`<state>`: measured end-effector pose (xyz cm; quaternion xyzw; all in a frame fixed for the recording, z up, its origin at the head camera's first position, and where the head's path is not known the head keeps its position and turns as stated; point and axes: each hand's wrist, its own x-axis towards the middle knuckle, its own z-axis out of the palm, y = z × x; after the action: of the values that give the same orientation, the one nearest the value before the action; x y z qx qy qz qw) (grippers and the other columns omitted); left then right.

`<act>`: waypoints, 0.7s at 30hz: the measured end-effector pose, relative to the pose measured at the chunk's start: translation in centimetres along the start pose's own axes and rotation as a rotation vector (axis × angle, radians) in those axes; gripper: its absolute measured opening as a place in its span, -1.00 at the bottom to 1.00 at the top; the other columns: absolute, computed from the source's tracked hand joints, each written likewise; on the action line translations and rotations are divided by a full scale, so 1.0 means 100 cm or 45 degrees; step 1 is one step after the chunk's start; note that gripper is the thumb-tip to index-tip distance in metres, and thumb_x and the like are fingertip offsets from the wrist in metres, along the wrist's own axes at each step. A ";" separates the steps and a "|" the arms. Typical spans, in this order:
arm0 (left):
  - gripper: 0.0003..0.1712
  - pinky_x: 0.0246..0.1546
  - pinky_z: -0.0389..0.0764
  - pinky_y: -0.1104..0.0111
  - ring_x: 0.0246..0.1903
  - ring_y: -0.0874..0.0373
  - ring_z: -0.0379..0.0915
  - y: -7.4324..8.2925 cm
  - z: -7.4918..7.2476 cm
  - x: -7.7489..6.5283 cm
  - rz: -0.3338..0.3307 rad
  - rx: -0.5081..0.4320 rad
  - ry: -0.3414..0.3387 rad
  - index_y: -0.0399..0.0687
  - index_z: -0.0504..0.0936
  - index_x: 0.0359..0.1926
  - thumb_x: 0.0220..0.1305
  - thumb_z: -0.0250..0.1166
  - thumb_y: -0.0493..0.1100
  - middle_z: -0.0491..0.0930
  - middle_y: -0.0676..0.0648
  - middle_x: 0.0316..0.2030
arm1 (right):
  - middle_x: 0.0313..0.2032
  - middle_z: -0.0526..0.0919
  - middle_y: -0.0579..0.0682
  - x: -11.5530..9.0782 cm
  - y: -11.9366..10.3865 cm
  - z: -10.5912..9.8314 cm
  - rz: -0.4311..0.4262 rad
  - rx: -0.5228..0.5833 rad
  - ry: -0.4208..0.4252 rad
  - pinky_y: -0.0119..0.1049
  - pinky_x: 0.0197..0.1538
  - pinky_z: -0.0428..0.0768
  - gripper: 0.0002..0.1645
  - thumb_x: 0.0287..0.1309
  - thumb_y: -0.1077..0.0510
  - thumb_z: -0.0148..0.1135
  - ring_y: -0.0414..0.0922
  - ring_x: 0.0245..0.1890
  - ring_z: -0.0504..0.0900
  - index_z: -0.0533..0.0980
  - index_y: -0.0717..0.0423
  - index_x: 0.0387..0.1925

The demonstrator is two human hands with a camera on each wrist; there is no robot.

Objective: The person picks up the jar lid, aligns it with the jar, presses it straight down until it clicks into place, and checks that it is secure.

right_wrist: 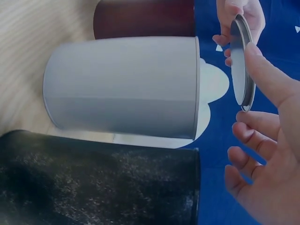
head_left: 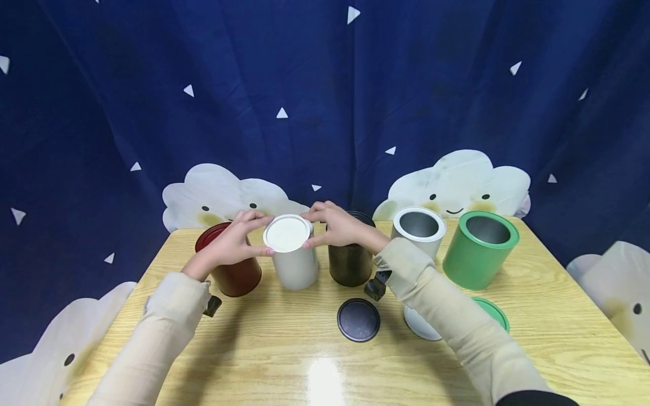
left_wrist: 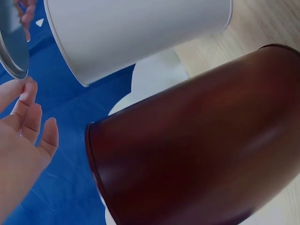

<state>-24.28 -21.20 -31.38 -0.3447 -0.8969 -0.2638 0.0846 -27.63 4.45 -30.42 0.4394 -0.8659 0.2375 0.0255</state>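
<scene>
1. Hands, two. Left hand [head_left: 235, 239]: thumb and forefinger pinch a rim at one side. Right hand [head_left: 341, 226]: thumb and forefinger pinch the same rim at the opposite side, the remaining fingers loosely bent.
2. Held lid, one: round white lid [head_left: 286, 232], between the two hands; both wrist views show it clear of the can, with a gap from the can's mouth.
3. Cans, five, standing in a row on one pale wooden table [head_left: 284, 344]. From left to right:
 a. dark red can [head_left: 237, 276], one, its top partly covered by the left hand;
 b. plain white can [head_left: 297, 268], one, below the held lid;
 c. black can [head_left: 350, 265], one, its top mostly hidden by the right hand;
 d. white-rimmed can [head_left: 431, 246], one, mouth uncovered, grey inside;
 e. green can [head_left: 469, 262], one, mouth uncovered, grey inside.
4. Loose lids, three, on the table in front of the cans: black lid [head_left: 358, 320], one, fully visible; pale lid [head_left: 419, 323], one, partly under the right arm; green lid [head_left: 495, 313], one, also partly hidden by that arm.
5. Cream sleeves, two: left sleeve [head_left: 157, 332] and right sleeve [head_left: 457, 321].
6. Backdrop, one: dark blue curtain [head_left: 304, 67], printed with scattered white triangles and smiling clouds.
</scene>
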 end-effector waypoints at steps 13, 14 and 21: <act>-0.21 0.01 0.22 0.02 -0.01 -0.10 0.13 -0.016 0.002 0.013 -0.086 -0.021 -0.080 -0.39 0.38 0.15 -0.08 0.45 -0.10 0.38 -0.24 0.00 | -0.14 0.49 0.09 0.017 0.016 0.002 0.055 -0.031 -0.075 -0.21 -0.07 0.34 -0.23 -0.13 -0.08 0.40 0.02 -0.12 0.37 0.44 0.20 0.12; -0.20 0.01 0.22 0.01 -0.01 -0.10 0.13 -0.017 0.002 0.014 -0.098 -0.023 -0.087 -0.38 0.38 0.16 -0.08 0.45 -0.09 0.38 -0.25 0.00 | -0.14 0.49 0.10 0.018 0.017 0.002 0.055 -0.031 -0.077 -0.21 -0.07 0.34 -0.23 -0.13 -0.08 0.40 0.03 -0.12 0.38 0.44 0.21 0.12; -0.19 0.04 0.21 0.01 0.02 -0.11 0.11 -0.021 0.004 0.017 -0.181 -0.057 -0.133 -0.37 0.38 0.16 -0.11 0.46 -0.09 0.36 -0.25 0.02 | -0.13 0.50 0.12 0.023 0.024 0.007 0.066 -0.042 -0.108 -0.21 -0.05 0.32 -0.22 -0.14 -0.08 0.40 0.00 -0.12 0.37 0.44 0.19 0.12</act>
<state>-27.00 -21.32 -32.04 -0.2954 -0.9161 -0.2709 0.0110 -30.78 3.61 -31.41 0.4261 -0.8811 0.2049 -0.0103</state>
